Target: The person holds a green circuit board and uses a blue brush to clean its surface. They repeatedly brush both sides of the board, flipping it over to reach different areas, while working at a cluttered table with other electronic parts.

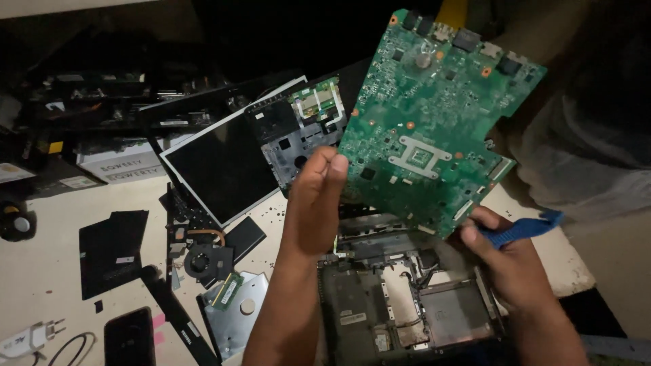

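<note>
- While the green circuit board [434, 115] is lifted off the bench and tilted up toward the camera, both hands share it: left hand [319, 196] pinches its left edge with curled fingers, right hand [505, 261] props its lower right corner.
- Held this way, I judge, so the component side faces the eyes; the metal bracket frame near its middle and the row of ports along the top edge show plainly.
- Right hand also grips a blue plastic pry tool [525, 229], tucked in the fingers and sticking out to the right, so the hand is closed on the tool while its fingertips meet the board.
- Directly beneath sits the opened laptop base [407, 305], emptied bays and loose cables showing; the board hangs just above it.
- Left of the base: a bare screen panel [224, 163] lying at a slant, a black cover piece with a small green card [305, 122] leaning behind it, a cooling fan with copper pipe [203, 257], a memory stick [227, 291] on a metal plate, a black flat sheet [112, 251].
- Bottom left corner: white charger plug [27, 337] and a dark phone [129, 335], both cut by the frame edge.
- Hard to read: the far bench is dark, stacked black parts blur together. Right side shows only grey cloth [576, 156]; cannot tell whose.
- Board's underside and the left thumb are hidden.
</note>
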